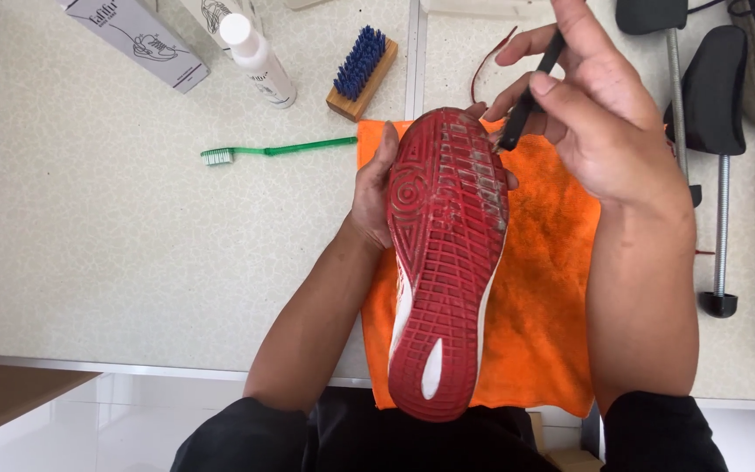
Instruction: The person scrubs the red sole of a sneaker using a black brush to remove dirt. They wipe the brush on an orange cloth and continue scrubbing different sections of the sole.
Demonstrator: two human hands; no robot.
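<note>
Fingers of the left hand wrapped the red shoe, holding it sole-up over the orange cloth on the tabletop. Just right of that grip, the right hand pinched a thin black tool, its tip touching the sole's forefoot. Left of both grips lay a green toothbrush, with a blue-bristled wooden brush and a white bottle beyond it.

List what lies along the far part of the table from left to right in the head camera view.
Grey printed box → white plastic bottle → wooden brush with blue bristles → right hand holding a thin black tool → black shoe tree with a metal rod.
</note>
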